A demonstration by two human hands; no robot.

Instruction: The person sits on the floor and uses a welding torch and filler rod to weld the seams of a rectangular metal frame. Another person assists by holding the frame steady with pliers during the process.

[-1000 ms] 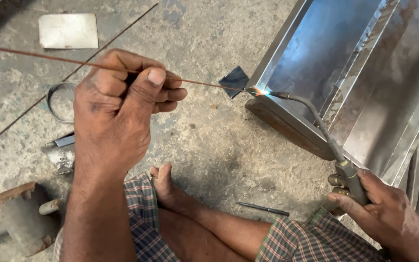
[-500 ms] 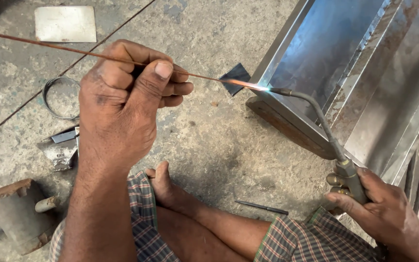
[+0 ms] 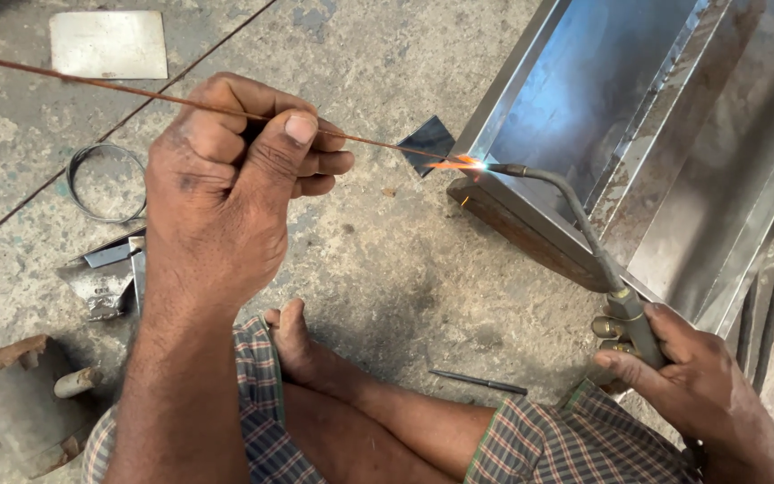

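My left hand point(image 3: 226, 193) is curled into a loose fist, its grip pinching a thin rust-coloured filler rod point(image 3: 136, 90) between the thumb and the folded fingers. The rod runs from the upper left edge of the view, through my fingers, and on to the right, where its tip glows orange at the near corner of a folded sheet-metal trough point(image 3: 584, 99). My right hand point(image 3: 683, 372) sits low at the right, its grip wrapped tight around the handle of a gas torch point(image 3: 624, 309); the torch's bent neck rises up and to the left, and its small flame meets the rod tip right at the trough's corner. A small dark metal flap point(image 3: 429, 142) stands at that corner, just behind the flame. The trough lies on the concrete floor point(image 3: 387, 269), open side up, reaching away to the upper right. I sit on the floor with my legs folded, a bare foot point(image 3: 290, 336) under my left forearm. On the floor to the left lie a wire ring point(image 3: 78, 193), some scrap metal pieces point(image 3: 105, 273) just below it and a flat pale metal plate point(image 3: 109, 43) well beyond. A short dark rod point(image 3: 478, 383) lies near my knee.
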